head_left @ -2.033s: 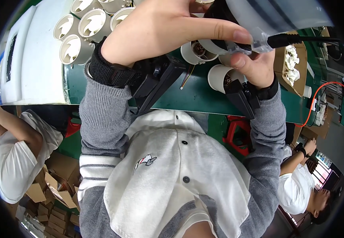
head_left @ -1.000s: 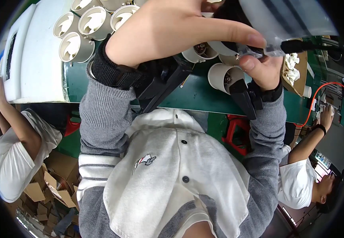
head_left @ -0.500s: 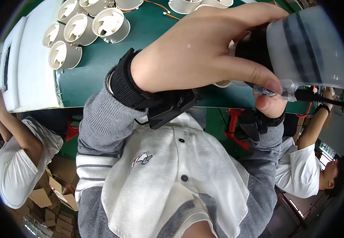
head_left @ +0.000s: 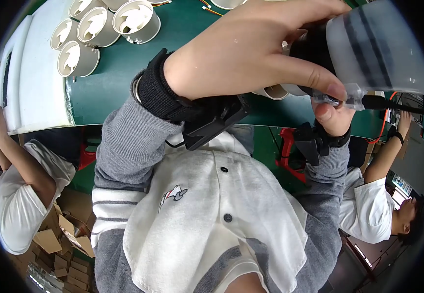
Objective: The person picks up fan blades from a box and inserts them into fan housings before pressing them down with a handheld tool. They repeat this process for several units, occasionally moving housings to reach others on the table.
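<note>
Close in front of me, my left hand (head_left: 251, 53) reaches across from the left and is closed around the dark end of a translucent cylinder with black bands (head_left: 375, 49). Its thumb presses beside a clear plastic connector (head_left: 351, 96), from which a black cable (head_left: 392, 105) runs right. Below the connector, my right hand (head_left: 336, 119) points upward with its thumb bent. Its other fingers are hidden behind the left thumb and the connector, and what they hold cannot be made out. Black devices are strapped to both wrists.
Several cream round fan housings (head_left: 136, 22) stand on the green table (head_left: 119, 80) at the far left, beside a white foam sheet (head_left: 41, 73). Thin coloured wires (head_left: 207, 6) lie farther back. Co-workers in white (head_left: 19, 195) sit on both sides. Cardboard boxes (head_left: 51, 239) lie at lower left.
The table and housings have shifted slightly upward in the picture. My left hand has moved up a little with the cylinder; the grip looks the same.
</note>
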{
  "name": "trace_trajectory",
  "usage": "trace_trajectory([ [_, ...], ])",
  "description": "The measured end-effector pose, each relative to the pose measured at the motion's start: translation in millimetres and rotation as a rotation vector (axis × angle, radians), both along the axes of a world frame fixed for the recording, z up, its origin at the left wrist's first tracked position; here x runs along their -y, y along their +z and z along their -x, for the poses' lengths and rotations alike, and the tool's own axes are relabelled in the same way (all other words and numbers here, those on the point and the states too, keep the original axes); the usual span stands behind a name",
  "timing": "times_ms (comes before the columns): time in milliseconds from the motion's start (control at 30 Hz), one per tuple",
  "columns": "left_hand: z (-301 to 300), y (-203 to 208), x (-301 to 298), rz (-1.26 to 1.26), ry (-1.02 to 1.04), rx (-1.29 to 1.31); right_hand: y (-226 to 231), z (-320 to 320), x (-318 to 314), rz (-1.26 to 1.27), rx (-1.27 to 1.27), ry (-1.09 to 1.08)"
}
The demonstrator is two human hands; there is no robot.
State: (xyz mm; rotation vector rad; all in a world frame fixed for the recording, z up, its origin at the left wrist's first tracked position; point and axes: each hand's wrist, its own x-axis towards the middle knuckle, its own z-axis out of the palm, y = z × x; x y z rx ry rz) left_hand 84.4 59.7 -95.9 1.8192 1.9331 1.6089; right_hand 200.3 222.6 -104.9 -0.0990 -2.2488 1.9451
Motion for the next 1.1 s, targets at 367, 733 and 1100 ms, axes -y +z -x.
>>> trace_trajectory([
  [367,18.0,-15.6,-9.9,-0.187,-0.348,0.668,-22.1,15.0,-17.6,0.104,-0.201,0.156],
  [733,17.1,-13.3,-9.3,-0.215,-0.392,0.745,-20.1,27.2,-10.8,0.013,-0.354,0.064],
  [1100,37.5,-8.7,-22.2,-0.423,-0.131,0.099,9.9,41.2,-39.6,-0.123,-0.596,-0.07],
])
